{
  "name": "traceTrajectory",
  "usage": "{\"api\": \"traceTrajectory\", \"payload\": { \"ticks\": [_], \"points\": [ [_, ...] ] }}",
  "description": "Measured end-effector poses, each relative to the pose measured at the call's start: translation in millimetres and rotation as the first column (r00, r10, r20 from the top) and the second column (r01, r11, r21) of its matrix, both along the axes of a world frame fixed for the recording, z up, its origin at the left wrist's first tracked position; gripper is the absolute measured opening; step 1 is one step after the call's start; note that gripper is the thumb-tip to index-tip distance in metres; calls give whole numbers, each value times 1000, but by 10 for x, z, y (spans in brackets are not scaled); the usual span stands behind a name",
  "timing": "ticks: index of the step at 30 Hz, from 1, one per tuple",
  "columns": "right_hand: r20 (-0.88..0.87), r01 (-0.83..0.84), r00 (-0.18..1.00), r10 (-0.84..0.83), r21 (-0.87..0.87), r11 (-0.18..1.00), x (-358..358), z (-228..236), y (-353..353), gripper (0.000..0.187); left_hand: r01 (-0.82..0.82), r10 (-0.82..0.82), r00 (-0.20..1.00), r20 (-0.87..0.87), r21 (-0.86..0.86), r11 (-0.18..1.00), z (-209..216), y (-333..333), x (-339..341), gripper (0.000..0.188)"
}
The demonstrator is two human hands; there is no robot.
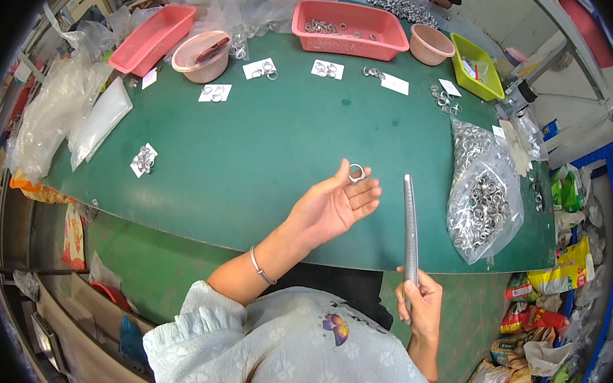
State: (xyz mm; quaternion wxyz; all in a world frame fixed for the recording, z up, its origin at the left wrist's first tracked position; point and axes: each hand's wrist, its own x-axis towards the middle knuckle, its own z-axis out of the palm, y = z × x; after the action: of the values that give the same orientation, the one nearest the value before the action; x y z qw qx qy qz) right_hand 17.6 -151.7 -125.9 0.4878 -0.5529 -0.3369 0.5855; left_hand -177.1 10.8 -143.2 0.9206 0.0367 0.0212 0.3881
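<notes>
A: Hand status?
B: Left hand (333, 207): ring (357, 181) held at the thumb tip. Right hand (422, 303): closed around the rod (410, 230) at its thick end.
A: Bag (478, 178) location?
B: On the table (261, 159), right side, filled with rings (486, 210).

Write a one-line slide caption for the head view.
Left hand holds a silver ring and right hand a tapered ring mandrel, at a green table bearing a clear bag of rings.

A head-worn fisheye looks down and forward from near above the green table (246, 153).
</notes>
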Motion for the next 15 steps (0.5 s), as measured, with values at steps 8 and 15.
{"api": "traceTrajectory", "payload": {
  "ticks": [8,15],
  "points": [
    [3,99,995,-99,-14,995,59,-139,107,23,359,574,337,-746,665,654,-227,793,174,20],
    [111,183,977,-182,3,983,119,-280,266,23,476,936,-212,-281,807,350,-629,2126,686,27]
  ]
}}
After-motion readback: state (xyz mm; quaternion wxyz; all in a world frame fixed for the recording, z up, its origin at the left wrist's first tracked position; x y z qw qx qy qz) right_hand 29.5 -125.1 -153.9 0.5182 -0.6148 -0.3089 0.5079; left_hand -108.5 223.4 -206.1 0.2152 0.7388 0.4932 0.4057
